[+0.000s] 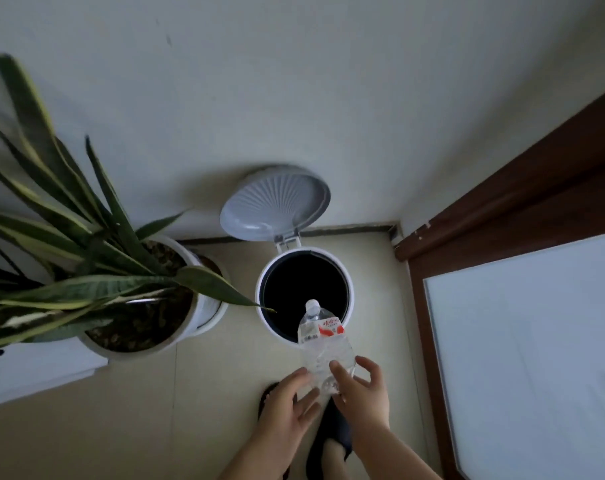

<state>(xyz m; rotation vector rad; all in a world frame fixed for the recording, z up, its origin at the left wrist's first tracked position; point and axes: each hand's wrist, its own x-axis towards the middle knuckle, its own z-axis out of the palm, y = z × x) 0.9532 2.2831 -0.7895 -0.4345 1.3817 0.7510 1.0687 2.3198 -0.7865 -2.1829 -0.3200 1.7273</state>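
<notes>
Grip of the right hand [363, 393] curls around the base of the plastic bottle [323, 344]; the left hand [287, 400] touches it with straight fingers. Its cap points over the bin [259, 289], whose lid [273, 202] is up, so I judge only the drop is left.

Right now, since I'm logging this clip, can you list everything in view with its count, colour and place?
bottle: one, clear with a red and white label, tilted over the bin's near rim
bin: one, white with a dark inside, on the floor by the wall
lid: one, grey, swung open toward the wall
plant: one, green, left of the bin
pot: one, white, under the plant
door frame: one, brown, at right
slippers: two, dark, beneath the hands
left hand: one, fingers fairly straight, at the bottle's base
right hand: one, holds the bottle's base
</notes>
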